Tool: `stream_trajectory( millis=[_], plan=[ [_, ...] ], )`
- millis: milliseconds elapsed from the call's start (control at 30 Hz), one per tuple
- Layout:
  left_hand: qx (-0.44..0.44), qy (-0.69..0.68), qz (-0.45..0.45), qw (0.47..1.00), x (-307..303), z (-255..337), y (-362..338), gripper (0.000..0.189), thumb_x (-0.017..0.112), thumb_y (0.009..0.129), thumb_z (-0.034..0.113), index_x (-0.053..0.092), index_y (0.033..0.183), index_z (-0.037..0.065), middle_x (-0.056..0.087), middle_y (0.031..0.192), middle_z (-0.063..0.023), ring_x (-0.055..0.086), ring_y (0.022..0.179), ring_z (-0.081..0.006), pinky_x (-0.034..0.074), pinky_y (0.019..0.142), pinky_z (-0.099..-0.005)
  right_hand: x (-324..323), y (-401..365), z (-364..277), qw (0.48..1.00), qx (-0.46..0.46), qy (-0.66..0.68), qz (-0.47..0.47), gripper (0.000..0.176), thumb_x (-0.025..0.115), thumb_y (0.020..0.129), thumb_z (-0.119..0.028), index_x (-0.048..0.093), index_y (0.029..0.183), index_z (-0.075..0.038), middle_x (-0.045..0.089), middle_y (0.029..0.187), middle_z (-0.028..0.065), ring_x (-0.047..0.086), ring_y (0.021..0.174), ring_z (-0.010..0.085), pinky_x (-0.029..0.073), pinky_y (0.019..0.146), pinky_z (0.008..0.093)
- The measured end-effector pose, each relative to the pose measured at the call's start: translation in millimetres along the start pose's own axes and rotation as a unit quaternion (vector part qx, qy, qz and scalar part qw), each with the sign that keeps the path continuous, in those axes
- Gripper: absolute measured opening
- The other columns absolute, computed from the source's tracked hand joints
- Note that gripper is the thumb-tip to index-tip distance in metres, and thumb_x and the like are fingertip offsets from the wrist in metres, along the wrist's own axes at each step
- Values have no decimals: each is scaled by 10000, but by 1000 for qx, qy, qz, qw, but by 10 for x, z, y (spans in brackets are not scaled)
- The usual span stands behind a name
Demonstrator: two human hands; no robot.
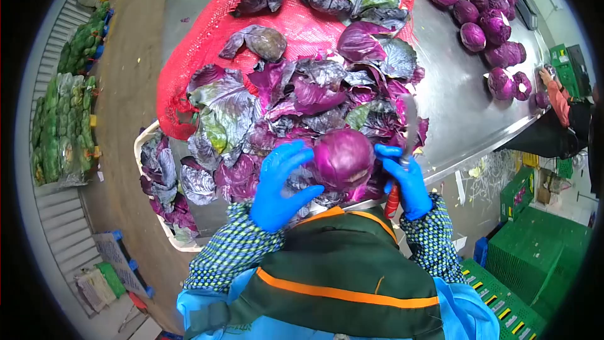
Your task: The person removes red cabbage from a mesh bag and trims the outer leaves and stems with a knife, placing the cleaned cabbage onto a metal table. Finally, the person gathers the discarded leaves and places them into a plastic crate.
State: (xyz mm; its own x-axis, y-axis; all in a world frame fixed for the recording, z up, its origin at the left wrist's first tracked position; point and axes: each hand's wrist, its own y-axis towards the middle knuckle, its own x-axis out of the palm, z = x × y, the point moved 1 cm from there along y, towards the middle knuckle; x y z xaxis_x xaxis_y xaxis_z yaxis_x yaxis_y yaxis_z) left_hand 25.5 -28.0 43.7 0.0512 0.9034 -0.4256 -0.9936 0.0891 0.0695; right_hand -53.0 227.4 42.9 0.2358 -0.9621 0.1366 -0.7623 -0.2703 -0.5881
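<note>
A round, peeled red cabbage (343, 158) sits at the table's near edge between my two blue-gloved hands. My left hand (282, 182) is open at its left side, thumb and fingers spread, fingertips close to the cabbage. My right hand (406, 179) is wrapped round a knife (411, 127), its blade pointing up and away and its red handle showing below the fist. The index finger and thumb of that hand reach toward the cabbage's right side. Loose purple outer leaves (314, 91) lie thickly beyond and around the cabbage.
A red mesh sack (207, 44) with untrimmed cabbages lies at the far left. Trimmed cabbages (478, 6) are grouped on the steel table (453, 107) at far right. A white bin (139, 151) of leaves stands left. Another person's hand (546, 75) is at the right; green crates (528, 245) stand below.
</note>
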Motion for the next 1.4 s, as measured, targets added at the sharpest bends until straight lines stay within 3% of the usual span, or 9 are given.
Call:
stream_trajectory(
  millis=[33, 100, 167, 300, 400, 533, 800, 1067, 1400],
  plan=[
    [-18, 191, 52, 980, 97, 118, 37, 716, 717, 769, 160, 337, 1366, 48, 453, 1296, -173, 448, 1178, -284, 368, 962, -387, 59, 36, 4, 1000, 10, -26, 4, 343, 603, 853, -200, 539, 1157, -56, 565, 1163, 81, 566, 857, 80, 444, 481, 192],
    [-278, -152, -49, 947, 490, -170, -103, 890, 756, 734, 159, 203, 1425, 69, 405, 1339, -171, 435, 1205, -255, 381, 974, -374, 114, 79, 243, 997, -26, -73, -10, 500, 640, 846, -212, 457, 1278, -40, 531, 1194, 72, 529, 1022, 138, 471, 803, 261],
    [-340, -276, -52, 897, 567, -156, -53, 943, 732, 749, 103, 93, 1441, 56, 376, 1362, -180, 459, 1180, -242, 402, 963, -381, 194, 20, 321, 996, -78, -49, -2, 555, 660, 834, -211, 420, 1303, -35, 506, 1231, 80, 509, 1068, 159, 402, 928, 285],
    [-265, -303, 7, 915, 348, -95, -79, 892, 728, 738, 53, 161, 1427, 54, 416, 1328, -155, 453, 1189, -253, 392, 985, -381, 89, 17, 186, 998, -9, 51, -26, 549, 615, 857, -210, 380, 1324, -42, 518, 1219, 83, 488, 1116, 164, 391, 950, 300],
    [-51, 132, 22, 990, 70, 175, -46, 941, 829, 616, 138, 284, 1376, 36, 426, 1280, -153, 412, 1219, -276, 385, 993, -383, 18, 182, 434, 988, -10, 96, -119, 477, 572, 868, -214, 425, 1295, -62, 544, 1186, 59, 523, 1043, 110, 494, 636, 228],
    [-93, 81, 29, 992, 366, -227, -9, 988, 837, 605, 289, 284, 1375, 12, 323, 1392, -192, 357, 1264, -316, 305, 1051, -401, 214, 247, 489, 990, -120, -79, -11, 411, 607, 866, -162, 489, 1232, -16, 619, 1049, 89, 585, 966, 138, 453, 878, 270],
    [-135, 92, 99, 982, 895, -1, 80, 1144, 864, 525, 368, 203, 1399, 42, 155, 1370, -277, 202, 1271, -414, 243, 1039, -518, -34, -206, 206, 906, -268, -326, 27, 501, 531, 886, -89, 406, 1362, -184, 542, 924, 84, 572, 829, 187, 473, 727, 281],
    [-117, 143, 107, 977, 814, -48, 432, 957, 832, 582, 361, 312, 1290, -21, 359, 1272, -216, 364, 1191, -350, 305, 1013, -439, -77, 75, 14, 753, -323, -573, -12, 434, 535, 876, -180, 479, 1299, -262, 501, 835, 81, 543, 727, 241, 467, 564, 362],
    [-98, 102, 109, 984, 832, -83, 468, 960, 837, 561, 351, 333, 1301, 6, 346, 1321, -247, 335, 1227, -385, 295, 1022, -461, -197, 738, 71, 848, -260, -463, 17, 399, 485, 920, -214, 455, 1318, -233, 560, 876, 153, 597, 773, 286, 481, 696, 371]
  ],
)
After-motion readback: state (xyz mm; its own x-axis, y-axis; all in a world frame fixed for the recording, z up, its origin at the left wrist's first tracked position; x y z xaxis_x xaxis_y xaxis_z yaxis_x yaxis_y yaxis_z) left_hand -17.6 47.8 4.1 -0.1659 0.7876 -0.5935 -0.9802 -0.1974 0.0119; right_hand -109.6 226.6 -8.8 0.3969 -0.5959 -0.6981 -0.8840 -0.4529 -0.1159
